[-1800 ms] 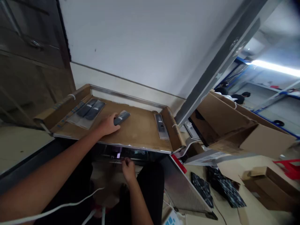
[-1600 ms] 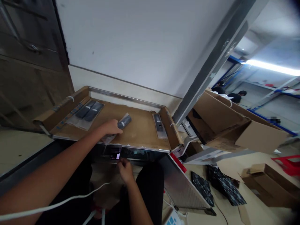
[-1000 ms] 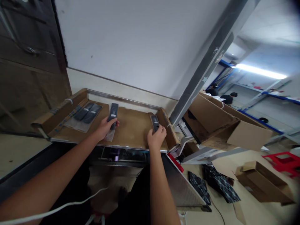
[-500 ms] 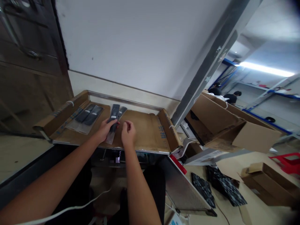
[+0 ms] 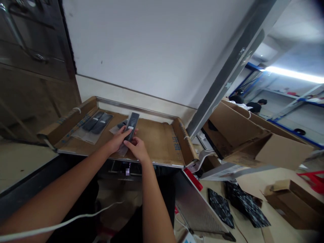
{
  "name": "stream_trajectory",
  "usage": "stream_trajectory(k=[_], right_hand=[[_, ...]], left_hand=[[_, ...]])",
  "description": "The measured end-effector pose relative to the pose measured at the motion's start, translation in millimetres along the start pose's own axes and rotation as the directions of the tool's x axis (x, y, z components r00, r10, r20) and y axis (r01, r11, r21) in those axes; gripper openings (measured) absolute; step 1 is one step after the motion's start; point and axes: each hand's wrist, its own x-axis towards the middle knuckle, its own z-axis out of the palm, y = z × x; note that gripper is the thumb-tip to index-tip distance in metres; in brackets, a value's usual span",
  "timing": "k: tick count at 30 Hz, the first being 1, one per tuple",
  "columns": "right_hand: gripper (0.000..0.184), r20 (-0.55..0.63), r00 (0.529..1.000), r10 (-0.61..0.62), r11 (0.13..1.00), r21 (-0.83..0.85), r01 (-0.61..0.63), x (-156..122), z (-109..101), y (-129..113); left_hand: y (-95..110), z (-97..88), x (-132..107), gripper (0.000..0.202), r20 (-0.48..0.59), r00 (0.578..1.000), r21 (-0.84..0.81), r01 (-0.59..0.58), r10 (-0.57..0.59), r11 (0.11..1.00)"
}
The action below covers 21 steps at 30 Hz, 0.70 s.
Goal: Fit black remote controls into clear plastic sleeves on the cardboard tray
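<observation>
A long dark item in a clear plastic bag (image 5: 133,120), with a small white label across its middle, is held up at a tilt over the cardboard-lined tray (image 5: 157,141). My left hand (image 5: 118,140) grips it from the left, thumb on its front near the label. My right hand (image 5: 138,148) pinches the lower part of the bag, thumb in front and fingers behind. Behind my left hand lies another bagged dark item (image 5: 121,125), partly hidden. Two similar bagged items (image 5: 101,123) lie side by side at the tray's left.
Raised cardboard walls edge the tray on the left and right (image 5: 184,141). A white wall (image 5: 152,50) stands behind. To the right are a large open carton (image 5: 235,128), a grey post (image 5: 227,77) and black patterned packages (image 5: 220,206). A white cable (image 5: 83,216) crosses low in front.
My right hand has moved from beside the bagged item onto its lower part. The item has shifted right and now leans to the right, apart from the one behind it.
</observation>
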Motion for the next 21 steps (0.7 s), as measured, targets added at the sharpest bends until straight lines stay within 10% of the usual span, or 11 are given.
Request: stream_trajectory(k=[5,10,21], right_hand=[[0.034,-0.056,0.997,-0.06,0.983,0.17,0.069,0.5,-3.6,-2.2],[0.032,-0.154,0.988,-0.02,0.978,0.201,0.051,0.8,-6.8,-0.2],[0.032,-0.149,0.988,0.03,0.982,0.191,-0.001,-2.1,-6.4,-6.6]], left_hand=[[-7.7,21.7,0.4,0.058,0.018,0.997,0.032,-0.076,0.075,0.997],[26.0,28.2,25.6,0.051,-0.072,0.985,0.153,-0.146,0.159,0.977],[75.2,28.0,45.2,0.051,0.065,0.916,0.622,-0.347,0.396,0.702]])
